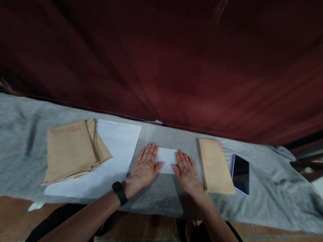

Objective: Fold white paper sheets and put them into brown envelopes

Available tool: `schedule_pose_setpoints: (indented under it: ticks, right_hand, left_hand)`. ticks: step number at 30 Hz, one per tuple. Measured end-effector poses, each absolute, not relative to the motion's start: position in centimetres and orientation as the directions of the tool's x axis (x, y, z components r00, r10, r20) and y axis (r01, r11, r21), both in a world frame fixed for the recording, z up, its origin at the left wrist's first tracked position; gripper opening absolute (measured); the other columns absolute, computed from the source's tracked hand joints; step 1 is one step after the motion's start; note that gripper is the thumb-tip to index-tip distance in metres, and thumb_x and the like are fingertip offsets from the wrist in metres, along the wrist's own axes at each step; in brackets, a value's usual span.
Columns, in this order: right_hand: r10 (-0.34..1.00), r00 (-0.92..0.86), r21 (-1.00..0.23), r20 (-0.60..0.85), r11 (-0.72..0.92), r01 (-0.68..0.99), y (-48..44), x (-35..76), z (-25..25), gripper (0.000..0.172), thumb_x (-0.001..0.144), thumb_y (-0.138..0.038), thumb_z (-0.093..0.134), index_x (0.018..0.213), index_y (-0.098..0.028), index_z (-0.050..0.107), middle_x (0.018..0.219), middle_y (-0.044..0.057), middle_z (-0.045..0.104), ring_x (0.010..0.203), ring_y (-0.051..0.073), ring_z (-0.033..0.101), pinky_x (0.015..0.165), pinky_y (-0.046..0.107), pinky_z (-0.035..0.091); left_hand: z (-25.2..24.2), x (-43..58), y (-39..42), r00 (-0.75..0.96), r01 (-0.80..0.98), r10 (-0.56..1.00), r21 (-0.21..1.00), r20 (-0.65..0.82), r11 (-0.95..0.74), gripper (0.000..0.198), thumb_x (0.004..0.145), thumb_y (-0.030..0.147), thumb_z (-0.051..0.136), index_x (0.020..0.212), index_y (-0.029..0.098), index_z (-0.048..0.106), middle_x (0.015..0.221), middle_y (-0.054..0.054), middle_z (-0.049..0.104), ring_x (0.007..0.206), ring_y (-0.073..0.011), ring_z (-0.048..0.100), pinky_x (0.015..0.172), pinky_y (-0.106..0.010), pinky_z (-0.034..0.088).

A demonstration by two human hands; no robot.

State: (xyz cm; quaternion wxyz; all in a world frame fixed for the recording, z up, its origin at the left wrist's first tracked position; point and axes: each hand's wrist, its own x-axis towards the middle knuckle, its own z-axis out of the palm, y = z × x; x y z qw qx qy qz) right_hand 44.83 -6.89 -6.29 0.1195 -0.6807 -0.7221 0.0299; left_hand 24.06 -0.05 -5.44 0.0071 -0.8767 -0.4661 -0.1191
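A narrow worktop (276, 190) under soft, wrinkled grey cloth (8, 149) stands between a dark red upright surface (171, 64) and brown floor tiles (135, 238). Upon its middle, the left hand (143, 168) and right hand (187, 175) lie flat, each grip open, fingers straight, on opposite ends of a small white paper rectangle (166, 161). A loose pile of matte brown paper (71, 149) overlaps a large white sheet (119, 143) at left; a neater brown paper stack (218, 167) and a purple-edged phone (241, 175) lie at right.

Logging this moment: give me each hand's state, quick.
Left hand: open, palm down at the left end of the small white paper.
Right hand: open, palm down at its right end.
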Motion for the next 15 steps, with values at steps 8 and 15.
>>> schedule_pose_setpoints:
  ticks: [8, 15]
  right_hand:
    - [0.994, -0.102, -0.306, 0.039, 0.109, 0.946, -7.1, 47.7, -6.3, 0.065, 0.103, -0.048, 0.039, 0.16, -0.019, 0.025, 0.165, 0.009, 0.027, 0.154, 0.024, 0.022, 0.125, 0.048, 0.024]
    - [0.993, -0.114, -0.361, 0.031, 0.117, 0.925, -7.0, 48.2, -6.3, 0.065, 0.101, -0.046, 0.045, 0.159, -0.021, 0.028, 0.165, 0.009, 0.027, 0.153, 0.024, 0.023, 0.124, 0.05, 0.026]
  left_hand:
    - [-5.0, 22.9, -0.1, 0.5, 0.83, 0.826, 0.13, 0.262, -0.543, 0.062, 0.103, 0.039, 0.035, 0.153, 0.002, 0.033, 0.159, -0.02, 0.035, 0.152, -0.0292, 0.026, 0.126, -0.049, 0.022]
    - [-3.7, 23.7, -2.3, 0.795, 0.532, 0.556, 0.163, 0.244, -0.831, 0.055, 0.104, 0.042, 0.038, 0.153, 0.017, 0.036, 0.163, -0.009, 0.033, 0.152, -0.0243, 0.026, 0.124, -0.046, 0.026]
